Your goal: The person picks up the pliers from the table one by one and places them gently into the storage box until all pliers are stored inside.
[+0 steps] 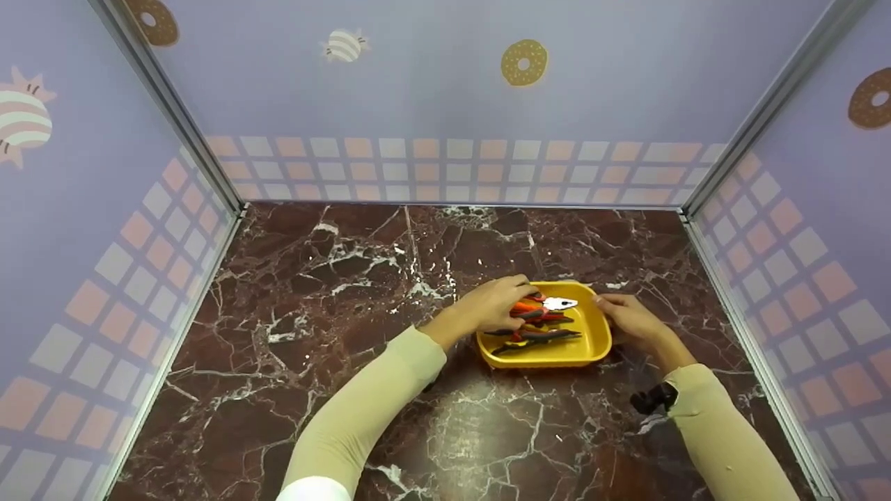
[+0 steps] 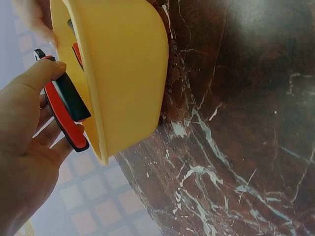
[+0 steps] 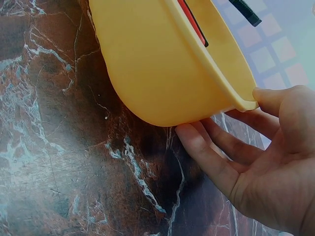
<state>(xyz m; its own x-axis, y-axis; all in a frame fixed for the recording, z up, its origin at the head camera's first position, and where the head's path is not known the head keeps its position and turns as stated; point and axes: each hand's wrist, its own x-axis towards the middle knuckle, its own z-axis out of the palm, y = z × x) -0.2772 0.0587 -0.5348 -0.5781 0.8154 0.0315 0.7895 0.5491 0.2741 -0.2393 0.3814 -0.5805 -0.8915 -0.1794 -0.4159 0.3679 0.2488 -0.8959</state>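
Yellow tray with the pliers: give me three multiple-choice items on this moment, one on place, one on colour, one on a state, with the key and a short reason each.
1. Where does the yellow tray stand?
A. on the marble tabletop, right of its middle
B. on the back wall
C. in the tabletop's far left corner

2. What colours are the handles of the pliers that the left hand holds?
A. blue and white
B. red and black
C. green all over

3. What is the right hand doing?
A. resting flat on the table, away from the tray
B. lifting pliers out of the tray
C. holding the tray's rim, thumb on its edge

Key: 1 A, the head view shows it there; 2 B, the left wrist view shows the red and black grips; 3 C, the right wrist view shows the thumb on the rim, fingers beneath.
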